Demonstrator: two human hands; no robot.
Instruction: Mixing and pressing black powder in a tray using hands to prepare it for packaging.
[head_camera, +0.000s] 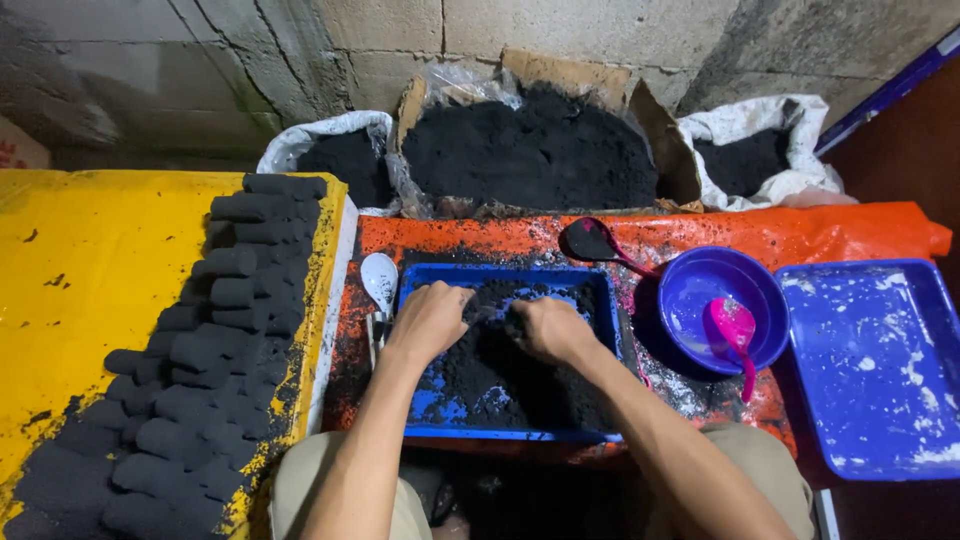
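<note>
Both hands, left hand (430, 318) and right hand (548, 328), clench black powder (500, 375) in the blue tray (510, 432); a hard squeeze could scatter powder over its rim.

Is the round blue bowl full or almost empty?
Almost empty: the blue bowl shows its bare inner bottom, holding only a pink spoon and white smears.

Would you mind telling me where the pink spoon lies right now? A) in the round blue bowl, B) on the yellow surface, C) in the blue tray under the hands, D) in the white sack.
A: the pink spoon rests inside the round blue bowl, to the right of the blue tray of black powder where both hands work.
</note>
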